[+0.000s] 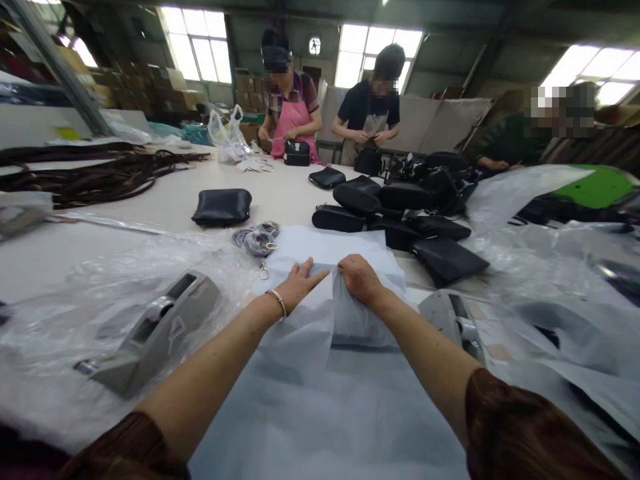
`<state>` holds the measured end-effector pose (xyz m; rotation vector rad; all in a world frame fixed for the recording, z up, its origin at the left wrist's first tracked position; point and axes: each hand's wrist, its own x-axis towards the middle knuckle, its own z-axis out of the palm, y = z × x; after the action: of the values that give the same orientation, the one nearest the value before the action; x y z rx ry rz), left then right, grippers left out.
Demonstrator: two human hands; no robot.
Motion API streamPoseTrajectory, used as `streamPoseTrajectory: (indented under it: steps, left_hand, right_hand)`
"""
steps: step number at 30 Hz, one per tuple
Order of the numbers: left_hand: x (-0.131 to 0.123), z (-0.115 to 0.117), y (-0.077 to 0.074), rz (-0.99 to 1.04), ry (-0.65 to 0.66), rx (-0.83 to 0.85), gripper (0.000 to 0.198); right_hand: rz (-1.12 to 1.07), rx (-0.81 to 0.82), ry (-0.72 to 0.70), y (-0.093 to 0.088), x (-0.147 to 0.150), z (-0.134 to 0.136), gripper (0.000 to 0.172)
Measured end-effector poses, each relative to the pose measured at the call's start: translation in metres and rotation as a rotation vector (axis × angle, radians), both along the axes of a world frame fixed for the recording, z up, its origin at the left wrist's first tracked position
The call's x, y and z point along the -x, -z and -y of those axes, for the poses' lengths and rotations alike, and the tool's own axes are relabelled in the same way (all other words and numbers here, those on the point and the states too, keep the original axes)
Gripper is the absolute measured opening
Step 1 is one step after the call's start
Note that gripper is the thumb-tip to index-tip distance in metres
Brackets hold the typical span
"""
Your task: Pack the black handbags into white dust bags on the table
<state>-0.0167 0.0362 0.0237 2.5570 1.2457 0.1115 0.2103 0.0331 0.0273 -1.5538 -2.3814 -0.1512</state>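
Note:
White wrapping paper point(320, 407) lies spread before me in thin sheets. My left hand point(300, 287), a bracelet at its wrist, rests on the paper with its fingers spread and holds nothing. Just to its right, my right hand point(359, 279) is closed, gripping an edge of the paper. Below that hand, a folded layer point(360, 328) looks greyish, as if something dark lies under it; I cannot make out what. Beyond my left hand sits a coiled strap point(255, 239) in clear wrap, with metal clips showing.
Tape dispensers stand left point(155, 333) and right point(453, 320), among crumpled clear plastic point(75, 313). Ahead are a single black bag point(222, 207) and a heap of black bags point(400, 200). Brown straps point(90, 173) lie far left. Across the table, two people handle black bags; another person is at right.

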Motion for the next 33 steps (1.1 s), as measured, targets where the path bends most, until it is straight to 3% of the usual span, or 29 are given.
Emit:
streamPoseTrajectory:
  steps: [2,5,7,9,12,14,16,18,21,23,25,29,31,33]
  left_hand:
    - [0.019,0.000,-0.004,0.185,0.039,0.026,0.070]
    - [0.051,0.016,-0.019,0.514,-0.117,0.022,0.058]
    - [0.070,0.041,-0.034,0.701,-0.195,-0.027,0.062]
    - [0.084,0.074,-0.047,0.822,-0.100,-0.057,0.070]
    - [0.094,0.121,-0.056,0.773,0.056,-0.126,0.095]
    - [0.093,0.137,-0.052,0.664,0.056,-0.229,0.096]
    - [0.090,0.134,-0.041,0.606,-0.045,-0.329,0.068]
    - [0.090,0.115,-0.028,0.617,-0.273,-0.370,0.033]
    - [0.096,0.074,-0.005,0.558,-0.698,-0.340,0.029]
    - [0.102,0.050,0.011,0.430,-0.870,-0.331,0.027]
    - [0.108,0.035,0.025,0.305,-0.933,-0.318,0.026]
    - [0.111,0.024,0.047,0.147,-0.902,-0.288,0.026]
    - [0.111,0.024,0.049,0.122,-0.881,-0.282,0.024]
    - [0.109,0.028,0.040,0.115,-0.888,-0.319,0.022]
  right_hand:
    - [-0.062,0.020,0.023,0.009,-0.002,-0.003,0.020]
    - [-0.118,0.014,0.021,0.016,-0.004,-0.003,0.018]
    - [-0.138,0.005,0.017,0.018,-0.004,-0.003,0.017]
    - [-0.149,0.004,0.013,0.018,-0.005,-0.002,0.016]
    - [-0.155,0.005,0.011,0.017,-0.004,-0.002,0.016]
    - [-0.155,0.003,0.016,0.017,-0.004,-0.002,0.016]
    - [-0.155,0.003,0.020,0.017,-0.004,-0.002,0.017]
    - [-0.159,0.004,0.022,0.017,-0.004,-0.002,0.017]
    - [-0.172,-0.005,0.025,0.018,-0.004,-0.001,0.017]
    - [-0.182,-0.014,0.027,0.018,-0.004,0.000,0.016]
    - [-0.189,-0.020,0.029,0.019,-0.004,-0.001,0.016]
    - [-0.190,-0.024,0.033,0.021,-0.004,-0.002,0.017]
    - [-0.193,-0.030,0.031,0.022,-0.004,-0.002,0.017]
    - [-0.197,-0.042,0.032,0.023,-0.004,-0.002,0.017]
